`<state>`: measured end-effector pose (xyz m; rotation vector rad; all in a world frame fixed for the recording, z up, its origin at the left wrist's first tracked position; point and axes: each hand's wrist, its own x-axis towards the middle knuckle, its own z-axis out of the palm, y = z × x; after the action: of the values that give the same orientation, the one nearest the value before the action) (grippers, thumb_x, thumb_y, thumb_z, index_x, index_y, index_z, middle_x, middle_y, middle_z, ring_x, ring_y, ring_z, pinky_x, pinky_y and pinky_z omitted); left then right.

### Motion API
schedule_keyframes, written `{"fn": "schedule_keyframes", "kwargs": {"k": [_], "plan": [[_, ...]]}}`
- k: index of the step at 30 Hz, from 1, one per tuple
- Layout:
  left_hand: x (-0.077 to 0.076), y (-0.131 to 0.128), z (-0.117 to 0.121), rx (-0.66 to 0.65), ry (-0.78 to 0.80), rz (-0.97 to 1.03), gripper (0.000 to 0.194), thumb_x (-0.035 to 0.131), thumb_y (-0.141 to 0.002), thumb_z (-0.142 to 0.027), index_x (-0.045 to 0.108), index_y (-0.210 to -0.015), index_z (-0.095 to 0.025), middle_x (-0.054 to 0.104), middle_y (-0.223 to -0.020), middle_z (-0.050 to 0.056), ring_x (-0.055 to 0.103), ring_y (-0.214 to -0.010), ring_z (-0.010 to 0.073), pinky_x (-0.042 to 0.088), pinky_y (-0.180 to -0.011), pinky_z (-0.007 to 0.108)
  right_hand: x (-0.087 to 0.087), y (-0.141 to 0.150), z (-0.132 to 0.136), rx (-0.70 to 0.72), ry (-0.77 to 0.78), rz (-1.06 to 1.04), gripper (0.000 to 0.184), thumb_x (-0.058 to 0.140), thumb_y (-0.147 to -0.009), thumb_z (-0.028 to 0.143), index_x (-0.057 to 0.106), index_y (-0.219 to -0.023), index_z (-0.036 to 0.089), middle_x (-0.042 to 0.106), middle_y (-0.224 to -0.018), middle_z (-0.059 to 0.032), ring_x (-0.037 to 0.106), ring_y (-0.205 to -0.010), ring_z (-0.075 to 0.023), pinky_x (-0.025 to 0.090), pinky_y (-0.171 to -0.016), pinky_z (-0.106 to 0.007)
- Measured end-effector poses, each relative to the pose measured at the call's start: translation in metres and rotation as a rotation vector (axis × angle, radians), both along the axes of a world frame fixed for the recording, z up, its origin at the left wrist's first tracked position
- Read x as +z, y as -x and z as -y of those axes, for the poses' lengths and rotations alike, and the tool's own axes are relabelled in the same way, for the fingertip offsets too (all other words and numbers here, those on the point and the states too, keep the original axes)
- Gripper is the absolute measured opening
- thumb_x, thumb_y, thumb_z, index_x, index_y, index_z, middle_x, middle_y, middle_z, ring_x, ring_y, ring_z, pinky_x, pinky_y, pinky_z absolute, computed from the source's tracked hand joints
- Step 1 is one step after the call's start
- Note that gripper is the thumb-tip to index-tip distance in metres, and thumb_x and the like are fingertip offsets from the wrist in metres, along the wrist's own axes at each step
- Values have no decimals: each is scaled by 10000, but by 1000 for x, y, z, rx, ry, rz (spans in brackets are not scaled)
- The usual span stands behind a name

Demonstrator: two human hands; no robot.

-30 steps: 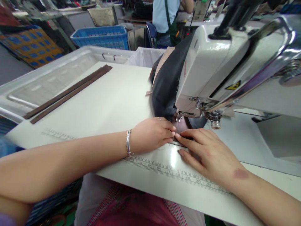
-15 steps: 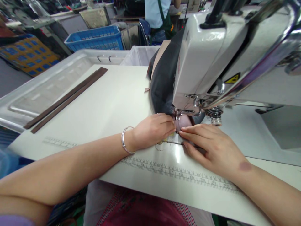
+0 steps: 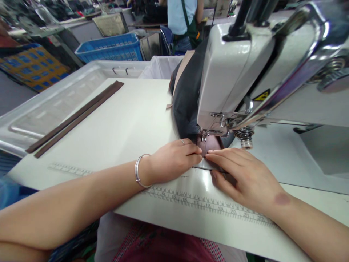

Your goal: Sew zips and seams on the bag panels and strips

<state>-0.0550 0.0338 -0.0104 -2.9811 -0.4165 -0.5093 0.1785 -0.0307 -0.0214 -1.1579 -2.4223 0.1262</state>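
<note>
Under the presser foot [image 3: 204,137] of a white sewing machine [image 3: 226,72] lies a mauve-brown piece of leather-like material [image 3: 209,144]. It joins a larger black leather-like piece [image 3: 187,105] with a tan strip, which bulges up behind the machine head. My left hand [image 3: 176,158], wearing a ring and a silver bangle, has its fingers closed together at the near left edge of the mauve piece; its thumb is hidden. Just to the right, my right hand [image 3: 242,174] lies with fingers stretched out, fingertips on the near edge of that piece and thumb apart on the table.
Two dark brown strips [image 3: 79,116] lie on the left of the white table [image 3: 136,109]. A printed ruler [image 3: 201,202] runs along its front. Beyond are a clear plastic tray [image 3: 54,98], a blue crate [image 3: 109,49], a yellow-blue crate [image 3: 32,65] and a person in light blue [image 3: 177,18].
The view has shifted slightly. Slightly more of the mauve piece shows between the presser foot and my fingertips. Both hands keep nearly the same pose beside it.
</note>
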Motion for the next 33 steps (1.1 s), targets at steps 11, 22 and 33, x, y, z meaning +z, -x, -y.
{"fn": "schedule_keyframes", "kwargs": {"k": [11,22,33], "plan": [[1,1,-11,19,54,-56,209,501,-922,-171,631,-1073,-107,643,-1162,91,561,-1091,196,473,-998,337,-3,2,-8,-40,-27,119,388,524,-899,339,587,-1239,162,583,-1270,-85,568,-1079,-263,459,-945,-463],[-7,-9,-26,133,106,-2,227,459,-954,-197,632,-1091,-145,658,-1092,68,573,-1093,174,464,-996,323,0,6,-20,-134,-6,180,431,489,-889,370,525,-1273,178,505,-1359,-48,524,-1138,-290,485,-918,-460],[-7,-11,-28,178,153,1,217,508,-903,-131,639,-1075,-141,664,-1080,62,587,-1074,165,466,-996,340,1,7,-25,-161,62,163,409,488,-886,364,503,-1257,191,518,-1332,-63,537,-1114,-283,465,-885,-454]]}}
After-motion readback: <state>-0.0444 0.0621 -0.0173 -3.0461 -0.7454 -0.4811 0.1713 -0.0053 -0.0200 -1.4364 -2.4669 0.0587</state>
